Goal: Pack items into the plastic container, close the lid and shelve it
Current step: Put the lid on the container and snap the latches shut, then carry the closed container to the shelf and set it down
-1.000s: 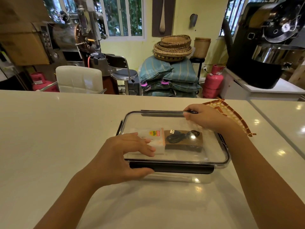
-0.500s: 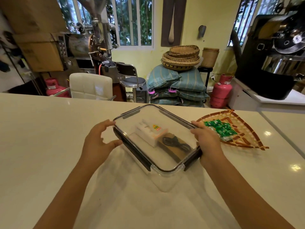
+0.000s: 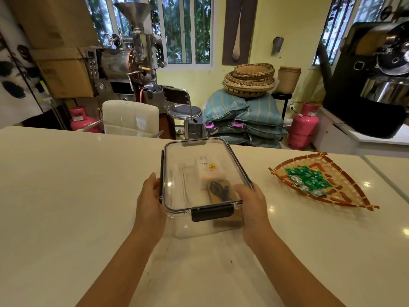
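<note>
Pale and glossy, the table (image 3: 66, 196) runs wide across my view, with a cluttered room behind it. My left hand (image 3: 150, 202) is pressed flat against the left long side of the plastic container (image 3: 199, 227), fingers curled round the wall just under the rim, thumb up by the side clasp. My right hand (image 3: 252, 207) grips the opposite long side near the front corner, thumb lying over the edge of the lid (image 3: 188, 156). Both hands are closed on the box from either side; I cannot tell whether its base is touching the table or just off it.

The box points away from me, one short end nearest. Its clear lid is on, and the black clasp (image 3: 212, 214) at the near end lies folded down. Through the lid I see a white packet with an orange label (image 3: 210, 171) toward the middle, and just nearer me a brown card with a coiled black cable (image 3: 220, 192) on it. Some thin pale item lies along the left inside; I cannot make it out.

Well apart on the right sits a woven tray (image 3: 345, 196) holding green packets (image 3: 309, 180). Beyond the table stand a white chair (image 3: 130, 118), a stool (image 3: 184, 111), stacked sacks (image 3: 245, 120) with baskets (image 3: 250, 80) on top, and a pink gas cylinder (image 3: 304, 127).
</note>
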